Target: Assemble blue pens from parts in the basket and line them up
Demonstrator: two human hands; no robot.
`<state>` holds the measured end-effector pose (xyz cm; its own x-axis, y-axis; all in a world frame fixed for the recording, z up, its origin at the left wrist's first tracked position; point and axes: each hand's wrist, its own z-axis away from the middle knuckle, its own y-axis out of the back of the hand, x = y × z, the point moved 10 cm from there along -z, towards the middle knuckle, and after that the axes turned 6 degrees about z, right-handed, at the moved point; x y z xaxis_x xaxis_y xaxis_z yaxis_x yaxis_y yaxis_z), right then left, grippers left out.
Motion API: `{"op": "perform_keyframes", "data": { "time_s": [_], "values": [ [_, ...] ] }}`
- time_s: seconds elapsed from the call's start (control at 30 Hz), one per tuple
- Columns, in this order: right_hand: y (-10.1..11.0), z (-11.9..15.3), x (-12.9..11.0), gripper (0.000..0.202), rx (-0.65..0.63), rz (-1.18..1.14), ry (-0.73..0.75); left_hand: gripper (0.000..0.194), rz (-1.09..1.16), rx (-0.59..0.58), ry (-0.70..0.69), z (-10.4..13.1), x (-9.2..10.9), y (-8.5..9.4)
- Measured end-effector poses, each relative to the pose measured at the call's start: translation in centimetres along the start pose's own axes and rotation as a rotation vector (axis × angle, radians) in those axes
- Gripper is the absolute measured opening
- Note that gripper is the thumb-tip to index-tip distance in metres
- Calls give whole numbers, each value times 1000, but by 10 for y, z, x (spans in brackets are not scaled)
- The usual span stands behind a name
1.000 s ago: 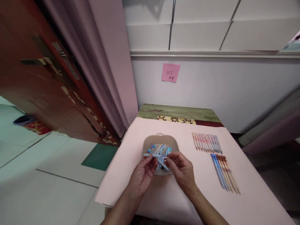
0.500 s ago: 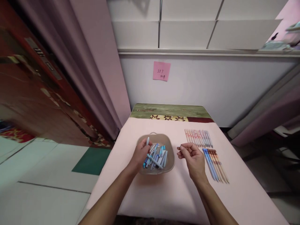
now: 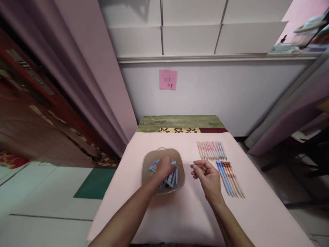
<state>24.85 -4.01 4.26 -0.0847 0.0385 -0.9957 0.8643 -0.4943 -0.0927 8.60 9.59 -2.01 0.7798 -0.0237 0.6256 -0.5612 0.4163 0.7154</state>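
Lying in the bin [image 3: 145,173] under the left hand [image 3: 165,168], the blue pens [image 3: 172,178] were nearest to it
Its fingers curled downward, grip hidden; the pens showed below and just right, most pointing away from the person, slightly slanted; farther right, clear of the bin, the right hand [image 3: 206,173] pinched what seemed a small pale piece [image 3: 192,163]

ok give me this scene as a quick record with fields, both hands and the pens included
left hand: inside the bin, over the pens there; grip hidden
right hand: beside the bin, thumb and fingertips together; anything held is too small to identify
bin contents: loose blue and pale pens
far row: pale pens side by side
near row: blue pens, then brown-topped ones
table: pink cover
wall: pink note
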Motion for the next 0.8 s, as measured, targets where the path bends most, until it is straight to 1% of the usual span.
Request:
{"op": "perform_keyframes", "data": {
  "time_s": [0.2,0.33,0.4,0.47,0.57,0.67,0.73,0.77,0.8],
  "values": [
    [-1,-1,9,32,-23,-10,-39,11,-70,26,37,-1,0,3],
    [0,-2,12,33,-17,19,-40,6,-25,43,64,-1,-1,3],
    [2,-2,13,34,-14,37,-41,7,35,44,68,-3,-2,5],
    [4,-2,13,35,-7,50,-36,11,130,41,57,-2,-2,11],
    [10,-3,13,35,8,60,-29,13,332,43,11,6,-3,27],
    [10,-4,12,34,6,73,-26,15,549,54,-14,27,-8,45],
    [5,-3,11,34,-13,80,-26,22,690,50,-5,46,-14,51],
    [0,-2,10,33,-29,84,-26,24,794,37,4,55,-16,51],
    [-6,0,9,33,-48,89,-24,25,1015,5,32,64,-19,47]
  ]
}}
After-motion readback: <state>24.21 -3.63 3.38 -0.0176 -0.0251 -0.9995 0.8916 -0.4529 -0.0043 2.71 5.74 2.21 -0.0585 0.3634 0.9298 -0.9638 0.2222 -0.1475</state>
